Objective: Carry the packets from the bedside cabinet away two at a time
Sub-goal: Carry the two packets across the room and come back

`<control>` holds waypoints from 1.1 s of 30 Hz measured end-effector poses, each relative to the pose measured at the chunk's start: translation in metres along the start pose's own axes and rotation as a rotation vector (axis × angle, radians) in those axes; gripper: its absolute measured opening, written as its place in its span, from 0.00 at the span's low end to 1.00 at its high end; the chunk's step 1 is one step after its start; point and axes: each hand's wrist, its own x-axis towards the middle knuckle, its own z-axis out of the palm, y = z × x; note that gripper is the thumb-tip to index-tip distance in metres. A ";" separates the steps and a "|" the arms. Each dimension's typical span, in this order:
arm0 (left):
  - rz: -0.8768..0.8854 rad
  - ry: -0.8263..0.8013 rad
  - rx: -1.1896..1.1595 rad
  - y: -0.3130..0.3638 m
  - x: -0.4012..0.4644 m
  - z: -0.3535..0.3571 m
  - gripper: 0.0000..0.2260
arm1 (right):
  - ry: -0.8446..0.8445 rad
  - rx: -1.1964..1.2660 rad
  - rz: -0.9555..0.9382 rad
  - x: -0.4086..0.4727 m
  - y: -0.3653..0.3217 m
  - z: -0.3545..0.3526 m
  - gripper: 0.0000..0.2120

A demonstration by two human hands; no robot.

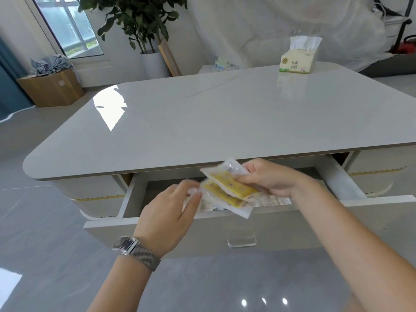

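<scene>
Yellow packets [229, 188] over open drawer [135, 194], right grip [267, 179] grasping both packets, left grip [173, 210] pinching their clear wrapper edge, glossy counter [225, 122] behind.

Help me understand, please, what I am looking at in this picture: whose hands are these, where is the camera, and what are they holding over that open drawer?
There is no machine here. The one picture comes from a wide-angle camera worn on a person's head, looking forward and down, so the two arms reaching in from below are the wearer's own.

The right hand grips two clear packets with yellow contents, one overlapping the other. The left hand, with a watch on its wrist, pinches their near corner; that part is blurred. Both hands hover above an open drawer of a low white cabinet with a glossy top. Printed paper-like items lie in the drawer.

A tissue pack stands on the top's far side. Behind it are a potted plant and a cardboard box on the floor.
</scene>
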 end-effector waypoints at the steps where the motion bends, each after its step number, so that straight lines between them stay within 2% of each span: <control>1: -0.017 -0.105 0.129 -0.003 0.000 0.001 0.23 | -0.031 -0.086 0.114 0.003 0.000 -0.008 0.06; 3: -0.065 -0.267 0.271 -0.006 0.000 0.005 0.22 | -0.046 -0.261 0.281 0.014 0.009 -0.020 0.07; 5: -0.091 -0.316 0.325 -0.007 0.001 0.009 0.21 | 0.069 -0.308 0.350 0.026 0.024 -0.026 0.07; 7: -0.087 -0.313 0.373 -0.008 0.001 0.010 0.20 | 0.249 -0.392 0.348 0.035 0.039 -0.031 0.09; 9: -0.081 -0.299 0.405 -0.008 0.002 0.009 0.19 | 0.366 -0.615 0.329 0.038 0.050 -0.033 0.11; 14: -0.078 -0.323 0.422 -0.007 0.004 0.010 0.18 | 0.423 -0.993 0.342 0.040 0.054 -0.018 0.13; 16: -0.080 -0.334 0.420 -0.007 0.005 0.010 0.18 | 0.450 -1.069 0.355 0.044 0.056 -0.014 0.14; 19: -0.085 -0.345 0.431 -0.007 0.005 0.010 0.19 | 0.516 -1.185 0.343 0.039 0.055 -0.012 0.07; 21: -0.088 -0.340 0.430 -0.005 0.005 0.010 0.19 | 0.562 -1.187 0.334 0.028 0.053 -0.015 0.09; 23: -0.097 -0.335 0.416 -0.005 0.005 0.009 0.19 | 0.616 -1.084 0.253 0.011 0.052 -0.019 0.13; 24: -0.108 -0.333 0.407 -0.004 0.005 0.008 0.19 | 0.681 -1.001 0.142 -0.001 0.053 -0.019 0.11; 26: -0.135 -0.302 0.414 -0.001 0.003 0.006 0.19 | 0.911 -0.839 -0.270 -0.029 0.063 -0.008 0.06; 28: -0.144 -0.184 0.483 0.008 -0.002 0.003 0.19 | 1.125 -0.834 -0.616 -0.052 0.083 0.016 0.09; 30: -0.130 -0.126 0.485 0.019 -0.010 0.002 0.14 | 1.147 -0.903 -0.701 -0.064 0.118 0.040 0.12; 33: -0.097 -0.287 0.446 0.029 -0.030 0.010 0.19 | 1.159 -1.016 -0.734 -0.072 0.165 0.056 0.15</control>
